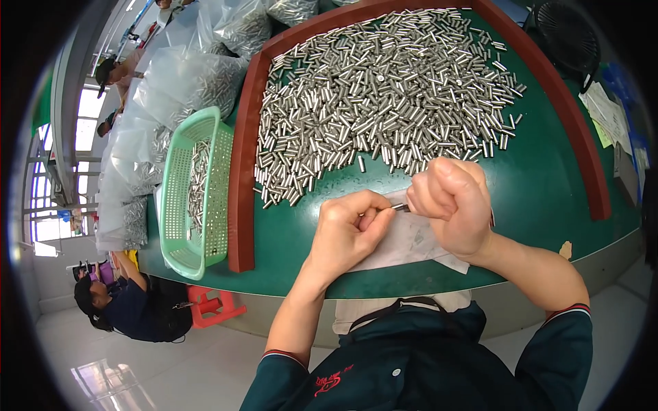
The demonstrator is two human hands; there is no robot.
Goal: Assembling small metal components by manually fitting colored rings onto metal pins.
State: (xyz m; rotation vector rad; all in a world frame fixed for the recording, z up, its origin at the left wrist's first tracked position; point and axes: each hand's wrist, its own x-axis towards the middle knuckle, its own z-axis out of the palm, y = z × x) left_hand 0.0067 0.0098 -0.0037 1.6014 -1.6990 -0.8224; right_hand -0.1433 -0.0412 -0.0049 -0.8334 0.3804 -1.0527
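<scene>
A short metal pin [398,206] sticks out from between the thumb and bent fingers of my left hand [349,229], which is closed on it. Its outer end reaches the curled fingers of my right hand [452,205]. That hand is a fist; a small dark tip shows by its fingers and a bit of red at its far side, but what it grips is mostly hidden. Both hands are above a whitish cloth or sheet [411,246] on the green table [534,178]. Beyond them spreads a large heap of loose metal pins [384,89].
A dark red raised border [243,171] frames the heap. Left of it stands a green plastic basket [218,226] holding pins, beside clear bags [185,75] of metal parts. A black fan [565,38] and papers [606,113] lie right. A person [130,305] sits near a red stool [212,306].
</scene>
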